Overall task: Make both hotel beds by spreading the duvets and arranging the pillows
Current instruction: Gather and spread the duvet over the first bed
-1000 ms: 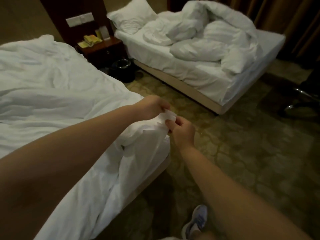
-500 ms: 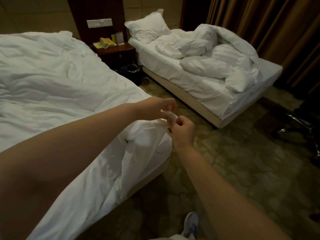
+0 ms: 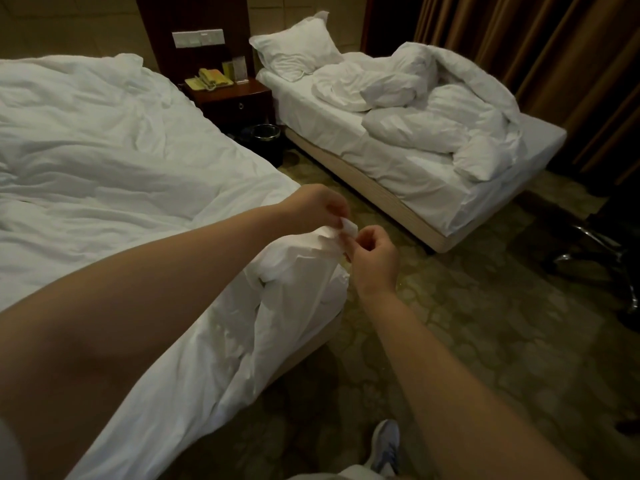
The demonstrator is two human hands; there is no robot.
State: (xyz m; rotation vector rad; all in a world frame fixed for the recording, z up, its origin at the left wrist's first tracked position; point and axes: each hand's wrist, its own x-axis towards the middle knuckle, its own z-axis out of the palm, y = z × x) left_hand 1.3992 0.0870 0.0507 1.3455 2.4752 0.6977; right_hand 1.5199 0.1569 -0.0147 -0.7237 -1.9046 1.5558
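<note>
Dim hotel room, olive-and-gold patterned carpet (image 3: 485, 323) underfoot, with my grey-blue sneaker (image 3: 386, 445) at the bottom edge. Both my bare arms reach over the foot corner of the near bed (image 3: 311, 344). My left hand (image 3: 318, 206) pinches the very tip of the wrinkled white duvet (image 3: 104, 150) between thumb and fingertips, holding that corner up off the mattress — the cloth hangs from it in a bunched fold down the bed's side. My right hand (image 3: 374, 258) sits just beside it, fingers curled in, thumb and forefinger nipping the same hem a little lower. The rest of this duvet lies spread over the near bed, creased.

Beyond, between the 2 beds, a round black waste bin (image 3: 265, 140) stands on the floor in front of a dark wooden nightstand (image 3: 235, 102) carrying a yellow telephone (image 3: 211, 77). On the far bed (image 3: 543, 136) a second white duvet (image 3: 433, 123) lies heaped in a rumpled pile — 1 plump white pillow (image 3: 298, 50) leans at its head. Brown pleated curtains (image 3: 536, 46) hang behind.
</note>
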